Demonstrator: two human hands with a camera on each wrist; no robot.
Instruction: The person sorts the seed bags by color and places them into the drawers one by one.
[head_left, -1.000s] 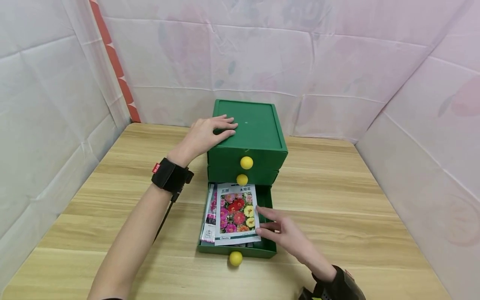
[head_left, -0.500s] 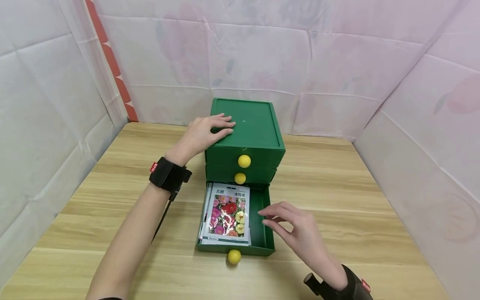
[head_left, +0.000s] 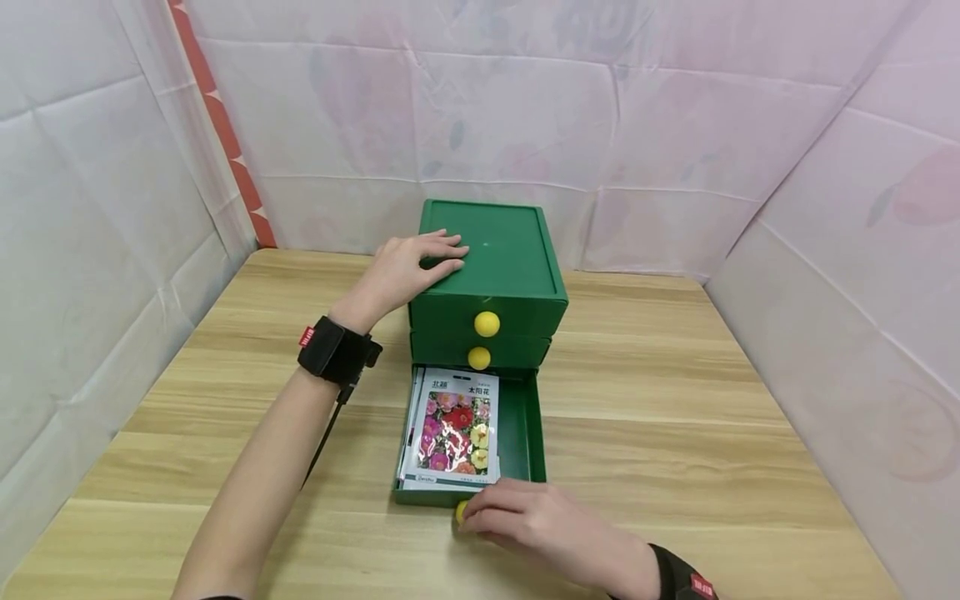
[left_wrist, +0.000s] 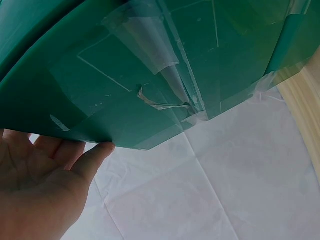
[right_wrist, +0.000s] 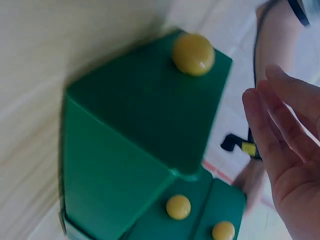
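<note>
- The left hand [head_left: 408, 267] lies flat on the top of the green drawer unit [head_left: 502, 250], at its left front corner. Its grip is open, with straight fingers pressing down and holding nothing. The left wrist view shows the palm [left_wrist: 45, 175] against the unit's edge.
- Below and just right of that grip are the two upper drawers, both pushed in, each with a yellow knob [head_left: 487, 323].
- The bottom drawer [head_left: 528, 425] stands pulled out over the counter [head_left: 675, 400] towards the person. It sits between the two grips.
- A flower seed packet [head_left: 457, 429] lies flat in the drawer on top of others, towards its left side. It is just beyond the right grip and not touched by it.
- The right hand [head_left: 525, 521] is at the drawer's front, its fingertips at the lowest knob [head_left: 460, 510], which peeks out at their left.
- This grip is loosely open and has hold of nothing (the right wrist view shows fairly straight fingers [right_wrist: 280, 125] beside the knob [right_wrist: 193, 53], with a gap between).
- Judging by this, the packet is stowed and the step in hand is shutting the drawer.
- That calls for a straight push away from the right grip on the knob or front, with the left keeping the unit from sliding.
</note>
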